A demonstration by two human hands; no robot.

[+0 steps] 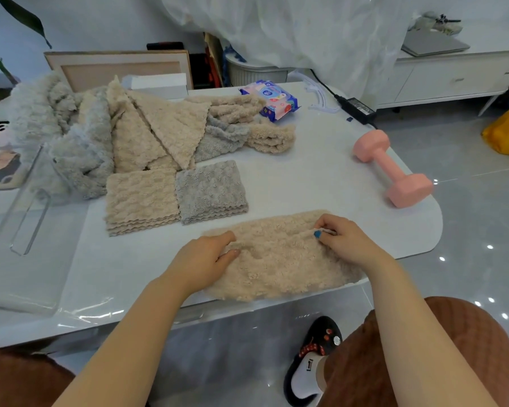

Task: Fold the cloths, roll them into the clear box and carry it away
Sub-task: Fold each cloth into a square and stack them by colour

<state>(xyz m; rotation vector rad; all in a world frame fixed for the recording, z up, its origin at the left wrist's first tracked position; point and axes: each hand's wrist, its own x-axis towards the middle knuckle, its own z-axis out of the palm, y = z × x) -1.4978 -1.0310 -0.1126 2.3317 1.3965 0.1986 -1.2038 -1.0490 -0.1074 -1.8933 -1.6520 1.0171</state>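
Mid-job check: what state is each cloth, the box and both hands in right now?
beige cloth: spread along the near edge of the table.
left hand: pinches its left end.
right hand: pinches its far edge.
beige stack: folded, stacked.
grey stack: folded, touching the beige stack.
cloth pile: unfolded, heaped behind the stacks.
clear box: empty, on the left.
pink dumbbell: lying on its side.

Both bare arms reach forward; left hand (pixel 207 259) and right hand (pixel 346 239), palms down, pinch the cloth (pixel 279 271).
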